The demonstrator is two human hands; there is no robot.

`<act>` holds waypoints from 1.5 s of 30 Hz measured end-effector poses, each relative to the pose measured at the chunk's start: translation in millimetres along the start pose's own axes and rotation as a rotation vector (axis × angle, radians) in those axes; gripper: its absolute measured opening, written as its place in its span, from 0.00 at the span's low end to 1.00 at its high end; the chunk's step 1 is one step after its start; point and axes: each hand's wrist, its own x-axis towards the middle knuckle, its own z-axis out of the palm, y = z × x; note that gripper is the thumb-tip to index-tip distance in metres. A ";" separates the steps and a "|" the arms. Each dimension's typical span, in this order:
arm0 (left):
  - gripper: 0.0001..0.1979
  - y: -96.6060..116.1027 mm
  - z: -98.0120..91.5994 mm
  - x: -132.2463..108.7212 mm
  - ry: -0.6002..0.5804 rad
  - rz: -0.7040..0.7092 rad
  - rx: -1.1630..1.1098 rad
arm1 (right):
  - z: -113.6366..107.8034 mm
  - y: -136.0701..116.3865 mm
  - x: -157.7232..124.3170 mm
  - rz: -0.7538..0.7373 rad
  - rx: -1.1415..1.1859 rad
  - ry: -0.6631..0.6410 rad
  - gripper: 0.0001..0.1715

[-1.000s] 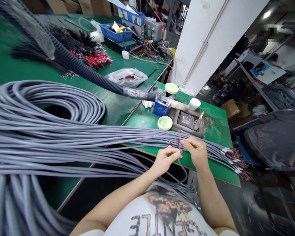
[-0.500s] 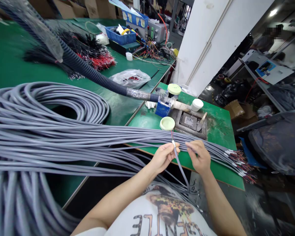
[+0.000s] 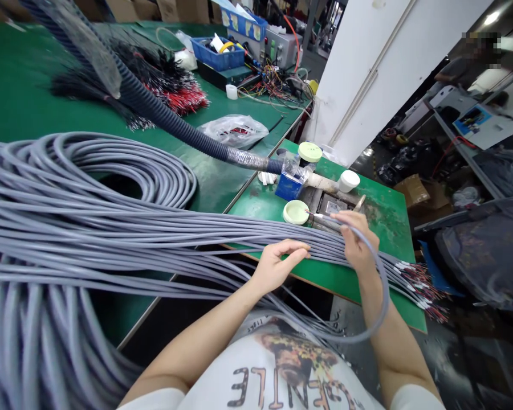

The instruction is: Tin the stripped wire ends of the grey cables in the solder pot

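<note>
A grey cable (image 3: 383,285) is pinched between the thumb and fingers of my right hand (image 3: 359,239), and its loose length loops down past my wrist. The white-banded end with thin coloured wires reaches left to the rim of a pale green shallow dish (image 3: 296,213); whether the wire tips touch what is inside, I cannot tell. My left hand (image 3: 281,263) hovers at the near edge of the bench, thumb and fingertips brought together, with nothing visible in them. Just beyond both hands lies a thick bundle of grey cables (image 3: 239,229), whose bared wire ends (image 3: 425,290) fan out at the right.
Behind the dish stand a blue box (image 3: 288,187), a hose (image 3: 175,122), a grimy metal heating unit (image 3: 331,204), a white cup (image 3: 349,181) and a yellow-lidded jar (image 3: 310,151). Coiled cable (image 3: 128,165) fills the left side. A white pillar (image 3: 367,62) rises behind.
The cable has passed from my left hand to my right. Its wire end now points left at the dish instead of upward. My left hand has drawn back slightly.
</note>
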 end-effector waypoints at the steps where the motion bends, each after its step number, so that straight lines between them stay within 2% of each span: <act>1: 0.09 0.2 -5.3 -0.8 0.004 0.089 0.139 | 2.0 2.7 10.0 0.034 -0.002 0.020 0.14; 3: 0.08 -4.2 -14.5 -0.2 0.025 0.242 0.360 | 9.4 9.5 28.1 0.063 0.009 0.040 0.12; 5: 0.08 -14.1 -21.0 2.6 0.039 0.322 0.483 | 19.8 17.1 42.6 0.079 0.019 0.020 0.12; 11: 0.09 -43.5 -26.7 9.2 -0.022 0.388 0.677 | 48.3 37.3 66.1 0.138 0.044 -0.070 0.15; 19: 0.11 -36.7 -30.1 10.7 -0.089 0.320 0.735 | 67.7 55.4 77.7 0.197 0.084 -0.101 0.16; 26: 0.11 -31.6 -33.5 12.8 -0.143 0.270 0.740 | 74.1 56.4 82.2 0.195 0.038 -0.152 0.17; 33: 0.12 -30.1 -33.4 13.0 -0.157 0.263 0.739 | 77.9 57.1 82.3 0.199 0.037 -0.148 0.17; 38: 0.11 -28.2 -35.3 14.3 -0.164 0.234 0.719 | 66.2 48.9 87.1 0.175 0.031 -0.125 0.17; 42: 0.11 -24.4 -38.6 15.6 -0.184 0.203 0.678 | 34.0 42.3 91.1 0.136 -0.074 -0.034 0.16; 45: 0.11 -21.9 -40.3 16.3 -0.198 0.185 0.657 | 6.7 46.6 90.0 0.133 -0.182 0.024 0.17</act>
